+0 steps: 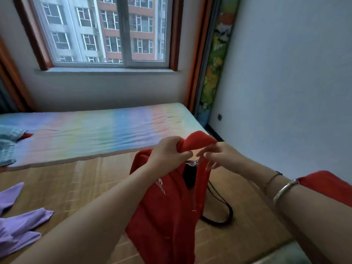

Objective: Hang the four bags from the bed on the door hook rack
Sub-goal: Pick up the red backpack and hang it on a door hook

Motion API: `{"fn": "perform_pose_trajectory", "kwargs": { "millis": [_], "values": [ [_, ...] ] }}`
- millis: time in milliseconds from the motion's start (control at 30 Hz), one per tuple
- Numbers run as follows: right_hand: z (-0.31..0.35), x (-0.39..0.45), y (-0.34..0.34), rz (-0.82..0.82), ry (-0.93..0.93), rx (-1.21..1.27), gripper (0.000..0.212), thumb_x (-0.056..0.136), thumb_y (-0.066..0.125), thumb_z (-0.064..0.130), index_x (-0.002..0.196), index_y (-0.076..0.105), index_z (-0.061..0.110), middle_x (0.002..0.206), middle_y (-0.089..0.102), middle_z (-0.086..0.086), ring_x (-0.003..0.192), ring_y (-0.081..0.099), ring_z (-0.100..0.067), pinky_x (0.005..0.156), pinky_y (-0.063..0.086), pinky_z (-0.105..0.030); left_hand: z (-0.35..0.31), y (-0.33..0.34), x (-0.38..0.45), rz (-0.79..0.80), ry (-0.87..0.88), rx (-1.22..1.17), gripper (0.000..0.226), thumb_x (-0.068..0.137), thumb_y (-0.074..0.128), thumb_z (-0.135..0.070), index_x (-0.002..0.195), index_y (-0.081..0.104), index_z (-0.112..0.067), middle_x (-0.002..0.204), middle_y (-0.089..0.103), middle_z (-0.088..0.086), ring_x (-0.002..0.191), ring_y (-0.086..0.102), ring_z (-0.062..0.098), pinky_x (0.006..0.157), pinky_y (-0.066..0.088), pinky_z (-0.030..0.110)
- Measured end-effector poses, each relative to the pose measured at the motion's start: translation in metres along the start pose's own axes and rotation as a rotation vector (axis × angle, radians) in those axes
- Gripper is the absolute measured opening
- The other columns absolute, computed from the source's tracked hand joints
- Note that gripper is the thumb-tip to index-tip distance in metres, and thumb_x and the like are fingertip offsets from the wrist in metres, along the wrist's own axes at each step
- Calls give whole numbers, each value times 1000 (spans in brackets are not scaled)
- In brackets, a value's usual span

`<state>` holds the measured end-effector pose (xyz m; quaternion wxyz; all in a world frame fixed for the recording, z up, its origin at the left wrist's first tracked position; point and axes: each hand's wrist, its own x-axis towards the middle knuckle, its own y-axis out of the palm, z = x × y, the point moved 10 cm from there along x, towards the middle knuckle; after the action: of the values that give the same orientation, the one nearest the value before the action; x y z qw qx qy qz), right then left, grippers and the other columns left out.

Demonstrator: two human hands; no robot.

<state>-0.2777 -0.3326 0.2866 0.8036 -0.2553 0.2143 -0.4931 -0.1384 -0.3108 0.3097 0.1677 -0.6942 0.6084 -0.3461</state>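
A red cloth bag (163, 212) with white lettering hangs above the bed. My left hand (168, 152) is shut on its red handle loop (198, 140), lifting it. Just to the right, my right hand (219, 156) has its fingers apart and touches the handle loop's end without gripping. A dark object shows in the bag's open mouth (189, 176). A black cord loop (219, 210) lies on the bed behind the bag. Another red fabric piece (327, 184) lies past my right wrist. The door hook rack is out of view.
The bed has a bamboo mat (76, 187) in front and a rainbow-striped sheet (99, 130) behind. Purple cloth (21, 223) lies at the left, blue cloth (7, 145) at the far left. A window (106, 31) is ahead, a white wall (295, 82) on the right.
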Motion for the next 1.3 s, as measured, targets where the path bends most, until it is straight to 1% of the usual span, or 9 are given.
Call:
{"fn": "perform_pose_trajectory", "kwargs": {
  "millis": [167, 267, 367, 433, 700, 933, 1100, 1200, 1300],
  "values": [
    [-71, -79, -124, -284, 112, -204, 43, 83, 60, 47, 49, 59, 21, 51, 70, 5, 54, 67, -10, 67, 55, -29, -127, 67, 22, 105, 218, -37, 26, 75, 64, -21, 55, 48, -16, 50, 40, -6, 43, 38, 8, 47, 32, 16],
    [-122, -138, -205, -491, 147, -203, 36, 74, 66, 54, 69, 64, 18, 74, 72, 4, 74, 67, -10, 65, 53, -26, -207, 125, 25, 230, 295, -147, 14, 77, 62, -16, 74, 61, -2, 55, 46, 0, 43, 41, 6, 43, 31, 14],
    [-176, -206, -270, -485, 115, 38, 42, 77, 69, 43, 112, 60, 22, 114, 65, 4, 103, 64, -8, 86, 52, -23, -304, 204, 15, 364, 404, -223, 17, 78, 62, -16, 81, 64, 0, 58, 47, 4, 47, 42, 9, 47, 36, 20],
    [-191, -239, -294, -458, 93, 152, 41, 82, 66, 31, 121, 57, 23, 121, 64, 5, 110, 62, -8, 91, 50, -23, -349, 236, 10, 397, 450, -233, 19, 78, 62, -19, 79, 62, 1, 58, 45, 3, 50, 41, 11, 52, 36, 24],
    [-292, -460, -431, -820, 224, 434, 27, 81, 67, 22, 100, 56, 6, 102, 72, -15, 104, 68, -24, 95, 49, -34, -542, 411, -34, 609, 609, -361, 38, 67, 54, -33, 76, 59, 3, 62, 48, 4, 57, 43, 15, 58, 35, 30],
    [-327, -620, -519, -1219, 346, 278, 22, 77, 72, 24, 89, 58, 13, 75, 69, -8, 68, 66, -22, 67, 53, -26, -680, 556, -85, 683, 815, -160, 29, 71, 63, -32, 75, 55, -4, 70, 56, 2, 61, 52, 19, 56, 38, 29],
    [-333, -711, -574, -1429, 411, 142, 11, 83, 65, 20, 84, 55, 19, 80, 75, -8, 57, 59, -17, 59, 49, -22, -804, 613, -142, 708, 1078, -323, 56, 72, 66, -27, 121, 40, -19, 111, 40, -6, 88, 61, 25, 75, 51, 39],
    [-328, -780, -608, -1626, 441, 47, 8, 84, 64, 17, 90, 59, 19, 88, 75, -7, 60, 63, -15, 62, 52, -23, -885, 636, -184, 800, 1246, -375, 19, 78, 57, -32, 92, 61, -20, 89, 61, -2, 92, 58, 26, 81, 43, 37],
    [-309, -865, -626, -1915, 428, -43, 20, 82, 66, 13, 94, 60, 27, 94, 72, -2, 66, 67, -12, 71, 52, -30, -947, 650, -232, 772, 1430, -322, 37, 84, 46, -53, 83, 69, -24, 76, 66, -2, 100, 40, 21, 84, 26, 34]
  ]
}}
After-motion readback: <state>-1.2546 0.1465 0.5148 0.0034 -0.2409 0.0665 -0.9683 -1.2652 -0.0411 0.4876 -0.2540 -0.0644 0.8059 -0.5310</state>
